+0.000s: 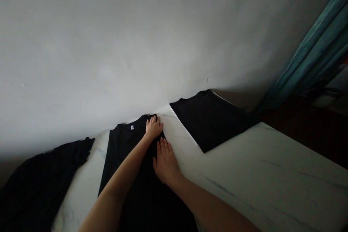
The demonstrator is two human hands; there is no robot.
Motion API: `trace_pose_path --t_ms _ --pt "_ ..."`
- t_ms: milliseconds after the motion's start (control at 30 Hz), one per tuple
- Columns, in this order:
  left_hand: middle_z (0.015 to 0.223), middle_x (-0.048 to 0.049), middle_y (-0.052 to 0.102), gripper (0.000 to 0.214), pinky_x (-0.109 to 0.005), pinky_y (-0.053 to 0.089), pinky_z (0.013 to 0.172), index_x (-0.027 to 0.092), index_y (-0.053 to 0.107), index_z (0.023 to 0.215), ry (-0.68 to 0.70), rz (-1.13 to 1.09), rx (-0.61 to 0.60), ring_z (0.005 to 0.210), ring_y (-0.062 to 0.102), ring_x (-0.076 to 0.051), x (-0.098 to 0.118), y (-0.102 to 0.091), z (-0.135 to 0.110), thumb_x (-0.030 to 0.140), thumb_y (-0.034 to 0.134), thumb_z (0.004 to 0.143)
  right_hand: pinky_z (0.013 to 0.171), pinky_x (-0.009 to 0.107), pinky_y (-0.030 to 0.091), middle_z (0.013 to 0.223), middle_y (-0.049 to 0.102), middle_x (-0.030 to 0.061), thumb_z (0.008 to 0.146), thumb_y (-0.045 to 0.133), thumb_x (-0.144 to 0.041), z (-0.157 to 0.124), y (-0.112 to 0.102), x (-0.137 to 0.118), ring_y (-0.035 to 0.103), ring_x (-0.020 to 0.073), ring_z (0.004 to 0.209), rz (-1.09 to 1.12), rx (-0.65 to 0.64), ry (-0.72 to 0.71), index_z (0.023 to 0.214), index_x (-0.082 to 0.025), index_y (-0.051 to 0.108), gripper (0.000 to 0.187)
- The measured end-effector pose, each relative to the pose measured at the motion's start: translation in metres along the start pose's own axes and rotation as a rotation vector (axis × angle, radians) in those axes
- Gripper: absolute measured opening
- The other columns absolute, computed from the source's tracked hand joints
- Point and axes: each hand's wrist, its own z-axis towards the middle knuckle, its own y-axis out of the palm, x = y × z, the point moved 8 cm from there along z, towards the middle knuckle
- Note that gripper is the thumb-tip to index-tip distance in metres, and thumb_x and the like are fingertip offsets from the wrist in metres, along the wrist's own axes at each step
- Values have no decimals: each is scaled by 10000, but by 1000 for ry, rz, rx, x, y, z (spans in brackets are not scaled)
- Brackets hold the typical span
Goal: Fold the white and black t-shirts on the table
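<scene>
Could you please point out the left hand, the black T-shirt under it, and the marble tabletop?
Left hand (153,127), head view, back of hand.
Black T-shirt (125,148), head view, chest below collar.
Marble tabletop (244,188), head view, bare surface.

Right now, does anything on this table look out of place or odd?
Yes, the black garment at far left: it lies rumpled and seems to droop past the edge of the white marble table, unlike the flatter black T-shirt in the middle.

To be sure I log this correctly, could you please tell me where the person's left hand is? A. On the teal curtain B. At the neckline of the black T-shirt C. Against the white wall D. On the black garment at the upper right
B. The left hand lies at the neckline of the black T-shirt, its fingertips at the collar edge, above the white marble table.
</scene>
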Motion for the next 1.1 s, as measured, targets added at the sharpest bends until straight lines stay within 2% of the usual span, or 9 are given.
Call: trace_pose_path --t_ms 133,333,500,600,667,767,933,1000,1100 --pt "1597 -135 289 587 -494 204 1189 185 320 1514 40 -47 -61 1479 233 -281 -3 12 -14 436 320 984 1212 463 149 1579 181 251 953 412 -315 -1 -1 -1 164 327 1484 -8 3 -10 1486 59 307 659" --pt "1615 -135 223 642 -483 171 1202 153 268 1537 5 -40 -132 1491 196 -276 -1 3 -13 482 294 987 1207 460 142 1577 182 263 956 413 -316 0 -2 -2 170 338 1481 -72 -22 -8 1485 60 308 657" --pt "1541 -199 370 595 -542 205 1175 97 398 1470 11 -32 -185 1446 301 -332 19 -21 -19 411 412 965 1195 461 169 1575 203 248 944 424 -309 0 -5 -5 216 333 1472 -155 19 -55 1481 34 342 642" --pt "1512 -117 450 494 -473 210 1189 177 471 1427 120 -70 -169 1428 347 -262 36 -33 -39 339 442 961 1189 455 185 1569 237 241 950 417 -309 0 -6 -4 235 324 1468 -184 28 -60 1485 30 336 639" --pt "1509 -47 468 451 -426 218 1193 254 486 1413 158 -94 -139 1424 356 -212 33 -43 -62 288 427 967 1188 452 183 1568 244 244 959 410 -312 0 -6 -5 227 325 1470 -201 3 -60 1483 31 341 630" --pt "1420 -45 565 422 -417 298 1156 285 534 1360 9 -122 -71 1364 445 -225 -11 -60 -99 246 447 949 1188 461 178 1573 242 239 969 412 -328 -4 -4 -6 225 329 1470 -218 -71 -51 1483 9 354 618" --pt "1218 -182 666 351 -408 495 925 140 612 1204 -458 -185 -6 1165 612 -320 -116 -77 -138 305 516 909 1194 421 192 1563 290 231 941 402 -197 -5 -3 -14 254 306 1463 -203 -93 -78 1454 23 398 559" --pt "1162 -159 695 360 -338 516 855 143 632 1142 -559 -252 -13 1116 643 -297 -137 -73 -142 378 595 871 1190 398 214 1562 306 213 909 348 -91 -1 -1 -18 273 275 1459 -177 -70 -118 1449 13 412 553" --pt "978 -113 742 384 -277 522 700 145 670 1003 -636 -364 -38 961 699 -277 -146 -59 -138 446 717 768 1173 379 259 1562 312 199 855 300 -2 7 2 -15 310 240 1446 -155 -48 -117 1461 4 395 613"
